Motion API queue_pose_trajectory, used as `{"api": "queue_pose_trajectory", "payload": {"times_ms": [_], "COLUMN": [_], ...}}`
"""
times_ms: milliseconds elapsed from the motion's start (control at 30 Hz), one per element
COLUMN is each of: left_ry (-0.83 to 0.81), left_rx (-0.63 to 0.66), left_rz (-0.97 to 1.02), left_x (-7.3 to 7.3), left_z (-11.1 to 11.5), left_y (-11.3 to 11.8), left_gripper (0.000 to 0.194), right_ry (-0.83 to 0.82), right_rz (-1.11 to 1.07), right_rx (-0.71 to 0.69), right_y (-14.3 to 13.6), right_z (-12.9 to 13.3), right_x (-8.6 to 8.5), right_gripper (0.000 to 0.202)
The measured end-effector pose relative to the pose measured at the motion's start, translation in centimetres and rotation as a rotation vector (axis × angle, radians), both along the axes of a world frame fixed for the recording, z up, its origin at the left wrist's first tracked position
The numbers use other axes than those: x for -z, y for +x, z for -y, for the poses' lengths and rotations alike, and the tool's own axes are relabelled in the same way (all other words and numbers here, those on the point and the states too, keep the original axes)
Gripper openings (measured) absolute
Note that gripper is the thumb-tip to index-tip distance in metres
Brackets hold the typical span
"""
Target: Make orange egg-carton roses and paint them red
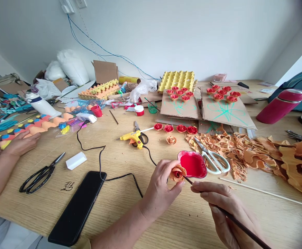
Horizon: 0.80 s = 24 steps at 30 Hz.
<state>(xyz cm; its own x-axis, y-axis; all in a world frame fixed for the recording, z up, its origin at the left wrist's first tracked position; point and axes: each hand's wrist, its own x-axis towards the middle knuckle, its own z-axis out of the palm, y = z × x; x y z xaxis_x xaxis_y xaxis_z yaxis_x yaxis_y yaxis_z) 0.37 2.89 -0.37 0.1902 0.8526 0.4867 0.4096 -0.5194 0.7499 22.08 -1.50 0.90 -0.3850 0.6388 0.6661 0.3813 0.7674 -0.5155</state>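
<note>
- Orange rose-shaped flower (177, 169): matt, rough, papery pulp
- Red liquid paint (192, 164): glossy, wet-looking
- Black rectangular phone (77, 207): smooth, glossy
- Yellow pistol-shaped glue gun (130, 136): smooth plastic
- Pale-brown flat tabletop (111, 204): wood-grained, low sheen

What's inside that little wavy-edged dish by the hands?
The dish holds what looks like bright red paint. The bottom beneath it cannot be seen, and the flower in the left hand covers part of the dish's edge.

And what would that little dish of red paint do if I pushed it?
The dish looks low and wide, so it would probably slide rather than roll. The paint looks wet and shiny, so it might slosh out. Pushed to the right, the dish could bump the white-handled scissors beside it.
</note>
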Motion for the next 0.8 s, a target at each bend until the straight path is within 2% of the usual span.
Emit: {"api": "queue_pose_trajectory", "payload": {"times_ms": [267,467,800], "left_ry": [-0.011,-0.035,-0.017], "left_rx": [-0.013,-0.042,0.014], "left_rz": [0.059,0.084,0.068], "left_x": [-0.1,-0.3,-0.2], "left_z": [-0.3,-0.1,0.2], "left_y": [-0.1,0.0,0.1], "left_gripper": [0.055,0.053,0.052], "right_ry": [-0.021,-0.003,0.008], "right_rz": [0.025,-0.079,0.000], "right_rx": [-0.089,0.013,0.055], "right_y": [0.7,0.7,-0.4], "right_z": [0.6,0.2,0.1], "right_x": [0.1,0.5,0.1], "right_gripper": [0.029,0.028,0.031]}}
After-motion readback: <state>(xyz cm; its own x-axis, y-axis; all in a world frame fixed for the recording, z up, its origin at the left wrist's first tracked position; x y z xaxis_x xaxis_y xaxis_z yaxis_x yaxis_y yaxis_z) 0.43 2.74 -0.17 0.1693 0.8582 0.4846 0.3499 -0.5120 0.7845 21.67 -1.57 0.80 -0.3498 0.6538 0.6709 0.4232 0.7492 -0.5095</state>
